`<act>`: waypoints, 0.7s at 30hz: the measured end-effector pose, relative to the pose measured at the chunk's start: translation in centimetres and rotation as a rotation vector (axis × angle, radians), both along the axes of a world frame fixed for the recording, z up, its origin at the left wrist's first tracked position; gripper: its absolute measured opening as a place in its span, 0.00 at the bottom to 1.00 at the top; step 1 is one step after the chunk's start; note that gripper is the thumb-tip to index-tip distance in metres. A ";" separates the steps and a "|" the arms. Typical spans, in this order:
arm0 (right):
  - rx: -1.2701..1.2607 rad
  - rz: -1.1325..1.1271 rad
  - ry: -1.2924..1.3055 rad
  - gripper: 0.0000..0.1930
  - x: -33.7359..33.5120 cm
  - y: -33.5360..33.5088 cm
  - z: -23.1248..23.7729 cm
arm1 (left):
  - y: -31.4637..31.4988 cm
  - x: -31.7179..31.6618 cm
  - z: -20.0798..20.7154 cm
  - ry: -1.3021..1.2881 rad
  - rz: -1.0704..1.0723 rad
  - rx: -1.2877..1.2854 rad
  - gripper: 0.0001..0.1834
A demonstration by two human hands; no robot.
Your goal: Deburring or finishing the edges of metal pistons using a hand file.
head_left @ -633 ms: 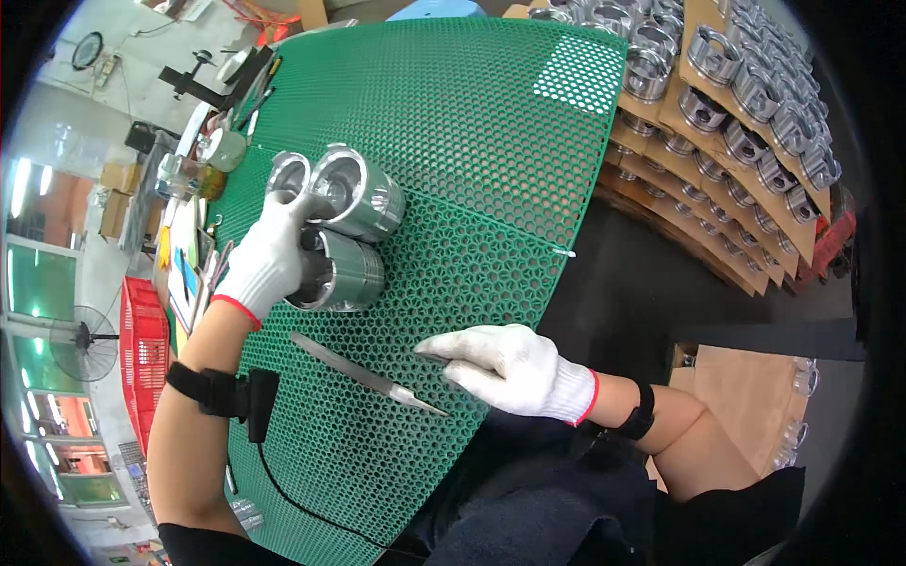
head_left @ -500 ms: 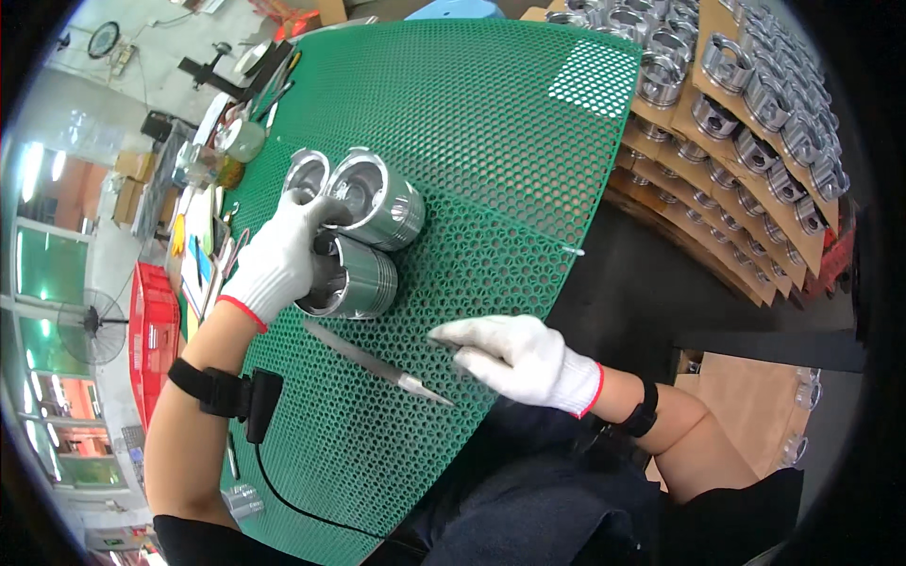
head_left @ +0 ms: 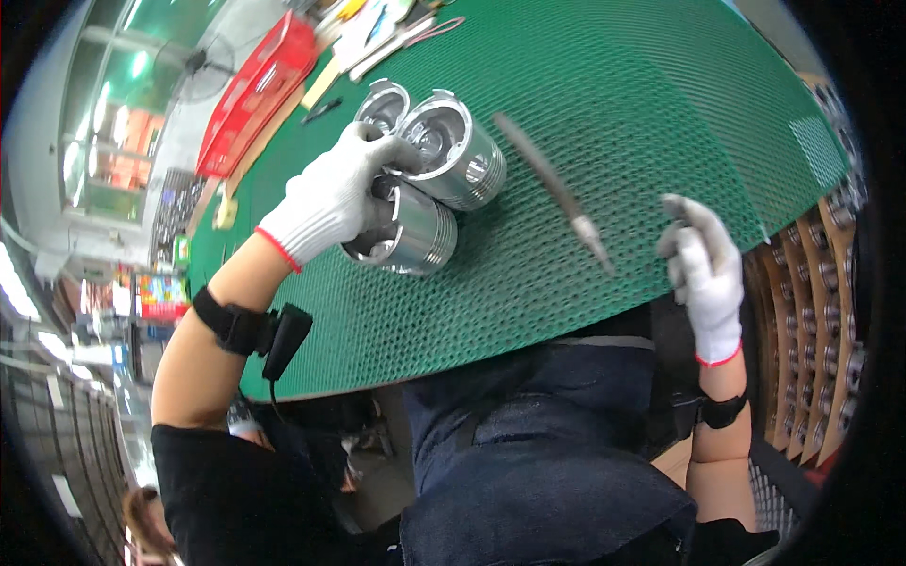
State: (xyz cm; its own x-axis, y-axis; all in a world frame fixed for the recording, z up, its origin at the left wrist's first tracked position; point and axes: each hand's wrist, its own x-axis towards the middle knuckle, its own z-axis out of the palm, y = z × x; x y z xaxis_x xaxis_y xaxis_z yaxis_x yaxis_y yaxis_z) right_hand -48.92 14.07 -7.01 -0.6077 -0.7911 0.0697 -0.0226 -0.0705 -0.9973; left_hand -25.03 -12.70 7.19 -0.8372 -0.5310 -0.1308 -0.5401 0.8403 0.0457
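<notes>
1. The middle piston (head_left: 462, 168) is on the green mat (head_left: 651, 123), its hollow end up and its grooved end low. The near piston (head_left: 420, 231) is close beside it, and the far piston (head_left: 385, 106) is just behind on the left.
2. The step in hand looks like steadying this cluster. It probably goes best with light, even pressure on the rims, the bases flat on the mat, and no knocking of one smooth wall against another.
3. The left hand (head_left: 332, 193) lies over the cluster, fingers bent, one of them hooked over the middle piston's rim. Its lower edge is at the near piston's mouth. How firmly it grips, I cannot tell.
4. The file (head_left: 552, 179) lies flat between the pistons and the right hand, touching neither; its pointed tang is best given clearance.
5. The right hand (head_left: 700, 274) is raised near the mat's edge, fingers loosely bent and parted, with nothing visible in it.
6. Further out are a red crate (head_left: 255, 94) and, on the right, stacked parts (head_left: 819, 325).
</notes>
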 end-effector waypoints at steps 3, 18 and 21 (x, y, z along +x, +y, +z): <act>0.038 -0.050 0.080 0.19 -0.2 -0.2 -1.1 | 0.9 4.7 -1.1 -0.134 0.109 -0.071 0.29; 0.438 0.004 0.358 0.21 11.6 -3.6 5.7 | 4.9 19.1 -6.6 0.404 -0.217 -0.142 0.17; 0.333 0.280 0.115 0.21 16.7 -3.6 8.1 | 6.5 19.9 -6.5 0.670 -0.163 0.013 0.15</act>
